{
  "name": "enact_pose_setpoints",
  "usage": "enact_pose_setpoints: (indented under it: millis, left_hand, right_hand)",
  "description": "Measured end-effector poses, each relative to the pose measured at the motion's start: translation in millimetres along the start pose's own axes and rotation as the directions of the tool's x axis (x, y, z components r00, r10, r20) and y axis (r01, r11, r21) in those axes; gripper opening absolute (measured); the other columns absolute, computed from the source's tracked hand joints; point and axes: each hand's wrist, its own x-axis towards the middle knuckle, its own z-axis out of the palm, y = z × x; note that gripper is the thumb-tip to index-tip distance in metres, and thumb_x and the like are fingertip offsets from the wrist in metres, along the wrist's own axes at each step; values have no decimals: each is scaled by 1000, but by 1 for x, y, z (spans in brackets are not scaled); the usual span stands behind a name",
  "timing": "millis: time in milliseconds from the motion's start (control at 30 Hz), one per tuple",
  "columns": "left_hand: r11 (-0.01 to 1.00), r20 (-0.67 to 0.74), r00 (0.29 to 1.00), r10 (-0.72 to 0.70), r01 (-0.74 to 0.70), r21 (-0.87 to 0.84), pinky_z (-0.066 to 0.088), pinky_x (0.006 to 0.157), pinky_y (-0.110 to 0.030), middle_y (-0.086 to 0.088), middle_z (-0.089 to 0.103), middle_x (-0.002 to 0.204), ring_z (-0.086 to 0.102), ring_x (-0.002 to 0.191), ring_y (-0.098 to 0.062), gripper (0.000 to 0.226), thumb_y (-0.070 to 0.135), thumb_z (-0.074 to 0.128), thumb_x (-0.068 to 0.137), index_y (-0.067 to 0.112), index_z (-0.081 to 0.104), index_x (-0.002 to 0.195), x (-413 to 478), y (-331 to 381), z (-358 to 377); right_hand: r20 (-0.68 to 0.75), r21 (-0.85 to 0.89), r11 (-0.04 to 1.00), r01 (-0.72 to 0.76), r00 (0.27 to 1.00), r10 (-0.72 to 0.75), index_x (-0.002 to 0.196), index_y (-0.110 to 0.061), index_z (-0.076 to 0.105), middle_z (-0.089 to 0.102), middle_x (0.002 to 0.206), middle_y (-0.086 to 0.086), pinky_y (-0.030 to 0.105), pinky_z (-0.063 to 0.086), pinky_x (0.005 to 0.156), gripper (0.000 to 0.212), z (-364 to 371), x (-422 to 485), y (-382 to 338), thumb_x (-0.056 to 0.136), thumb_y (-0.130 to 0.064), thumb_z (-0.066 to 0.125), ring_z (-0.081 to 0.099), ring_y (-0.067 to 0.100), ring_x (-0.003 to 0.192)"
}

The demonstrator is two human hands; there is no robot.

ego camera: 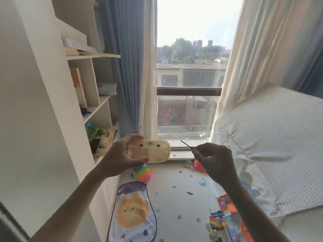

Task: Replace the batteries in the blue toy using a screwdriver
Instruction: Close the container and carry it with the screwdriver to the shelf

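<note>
My left hand grips a beige oblong case with a small animal face printed on it, held level in front of the window. My right hand pinches a thin dark screwdriver, its shaft pointing up and left toward the case. The tip stays apart from the case. A small light blue toy lies on the floor mat below my right hand.
A white bookshelf stands at the left. A bed with a checked cover fills the right. On the patterned floor mat lie a rainbow ball, a cat-print pouch, a red toy and colourful toys.
</note>
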Motion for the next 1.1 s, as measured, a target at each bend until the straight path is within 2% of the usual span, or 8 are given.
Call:
enact_pose_setpoints:
  millis: [133, 300, 433, 600, 700, 800, 967, 1100]
  left_hand:
    - [999, 8, 1000, 25, -25, -24, 64, 86, -24, 5, 72, 123, 75, 107, -9, 81, 44, 93, 62, 26, 59, 133, 98, -37, -2]
    - [999, 14, 1000, 8, -8, -44, 64, 91, -28, 4, 73, 123, 75, 109, -6, 80, 28, 98, 68, 16, 60, 137, 215, -97, 11]
    - [998, -4, 1000, 3, -3, -55, 65, 89, -29, 3, 74, 123, 76, 107, -9, 86, 40, 95, 62, 15, 61, 136, 314, -143, 28]
    - [999, -55, 998, -37, 35, -41, 65, 88, -29, 2, 74, 124, 76, 105, -11, 78, 26, 99, 68, 19, 61, 135, 439, -184, 40]
    - [997, -86, 994, -62, 59, -41, 64, 87, -29, 5, 74, 124, 77, 105, -13, 79, 34, 97, 63, 26, 61, 132, 504, -204, 39]
    - [996, -103, 990, -93, 92, -18, 64, 87, -27, 5, 74, 124, 76, 105, -11, 76, 22, 99, 68, 24, 61, 133, 558, -228, 36]
    - [994, -154, 982, -107, 105, -21, 64, 78, -22, 11, 77, 114, 76, 102, -5, 78, 42, 95, 61, 28, 62, 131, 636, -270, 19]
    - [990, -247, 959, -141, 140, -19, 64, 79, -25, 12, 76, 116, 77, 102, -11, 77, 37, 96, 62, 29, 62, 130, 682, -321, -15]
  right_hand:
    - [-10, -11, 1000, 4, 1000, -4, 77, -24, 82, 78, 69, -14, 33, 60, 80, 9, 35, 91, 28, 85, -22, 81, 76, 4, 73]
    - [-14, 8, 1000, -8, 1000, 8, 78, -22, 83, 79, 72, -12, 34, 60, 80, 7, 86, 201, 77, 84, -18, 82, 77, 7, 75]
    - [-8, 30, 1000, 8, 1000, -8, 80, -23, 83, 79, 72, -15, 23, 58, 77, 6, 126, 300, 129, 85, -19, 82, 76, 2, 76]
    - [26, 53, 996, 66, 997, -68, 81, -27, 83, 76, 71, -21, 12, 55, 73, 6, 166, 441, 179, 85, -22, 82, 74, -6, 74]
    - [49, 88, 994, 71, 996, -75, 80, -27, 83, 77, 70, -21, 6, 52, 70, 8, 193, 516, 199, 84, -21, 83, 73, -7, 74]
    - [81, 110, 990, 84, 992, -93, 81, -28, 83, 78, 72, -20, 14, 56, 72, 8, 223, 580, 212, 85, -21, 83, 74, -5, 73]
    - [112, 159, 980, 115, 985, -134, 81, -27, 84, 79, 74, -19, 16, 56, 72, 9, 287, 674, 226, 85, -20, 83, 74, -6, 75]
    - [151, 196, 964, 181, 965, -212, 79, -26, 83, 79, 72, -15, 23, 59, 71, 11, 358, 746, 213, 84, -17, 84, 75, 1, 72]
